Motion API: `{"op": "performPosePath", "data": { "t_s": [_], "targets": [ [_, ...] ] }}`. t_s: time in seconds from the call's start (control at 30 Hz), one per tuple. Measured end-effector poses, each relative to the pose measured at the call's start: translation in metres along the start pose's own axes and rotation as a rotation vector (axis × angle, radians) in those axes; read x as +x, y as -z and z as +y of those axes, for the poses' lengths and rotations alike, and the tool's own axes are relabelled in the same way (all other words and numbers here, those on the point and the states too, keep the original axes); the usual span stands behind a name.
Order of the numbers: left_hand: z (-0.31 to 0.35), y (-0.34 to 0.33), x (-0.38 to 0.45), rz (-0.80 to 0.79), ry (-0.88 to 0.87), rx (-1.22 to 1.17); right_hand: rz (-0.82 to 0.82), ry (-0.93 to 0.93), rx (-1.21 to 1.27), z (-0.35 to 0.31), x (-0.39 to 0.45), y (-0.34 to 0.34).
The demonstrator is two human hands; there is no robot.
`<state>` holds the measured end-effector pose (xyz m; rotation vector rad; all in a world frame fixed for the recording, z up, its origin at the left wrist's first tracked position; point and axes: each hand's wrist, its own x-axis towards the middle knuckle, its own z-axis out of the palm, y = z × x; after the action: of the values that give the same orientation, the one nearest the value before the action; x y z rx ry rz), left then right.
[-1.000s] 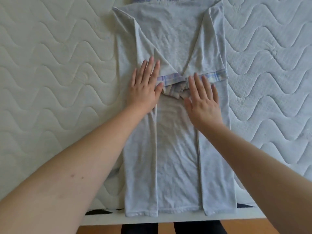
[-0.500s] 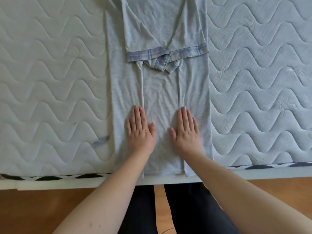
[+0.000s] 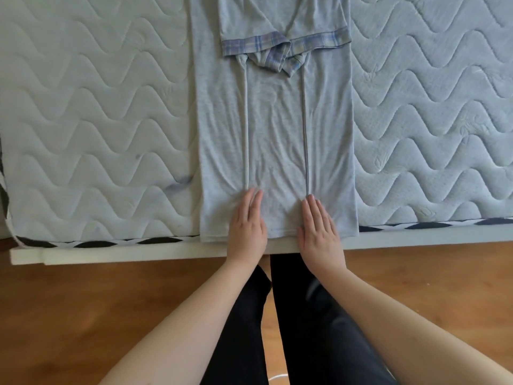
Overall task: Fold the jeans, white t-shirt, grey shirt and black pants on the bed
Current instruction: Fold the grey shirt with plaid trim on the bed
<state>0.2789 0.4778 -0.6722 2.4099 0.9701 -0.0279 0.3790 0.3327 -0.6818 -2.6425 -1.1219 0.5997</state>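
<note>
Our left hand [image 3: 248, 223] and right hand [image 3: 319, 226], fingers together, press the grey shirt [image 3: 277, 134] hem at 6 o'clock; quilted mattress [image 3: 97, 120] all around, no readable labels.

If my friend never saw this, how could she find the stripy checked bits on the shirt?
Start at the white quilted mattress with wavy stitching. Down its middle lies the grey shirt, its sides folded inward. Near the top of the picture, far above the two hands pressing its bottom hem, sit the plaid sleeve cuffs: blue and purple checks, the only patterned patch on the plain grey cloth.
</note>
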Motion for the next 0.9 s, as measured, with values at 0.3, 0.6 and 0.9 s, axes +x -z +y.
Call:
{"op": "performPosePath", "data": {
  "t_s": [0.3,0.6,0.9],
  "targets": [
    [-0.013,0.025,-0.017,-0.247,0.084,0.427,-0.122,-0.217,-0.175,-0.016,0.022,0.034],
    [-0.008,0.018,-0.016,-0.250,0.204,0.543,-0.149,-0.204,-0.208,-0.013,0.016,0.036],
    [0.010,0.018,-0.011,-0.302,0.176,0.546,-0.188,-0.170,-0.154,-0.014,0.014,0.037]
  ]
}}
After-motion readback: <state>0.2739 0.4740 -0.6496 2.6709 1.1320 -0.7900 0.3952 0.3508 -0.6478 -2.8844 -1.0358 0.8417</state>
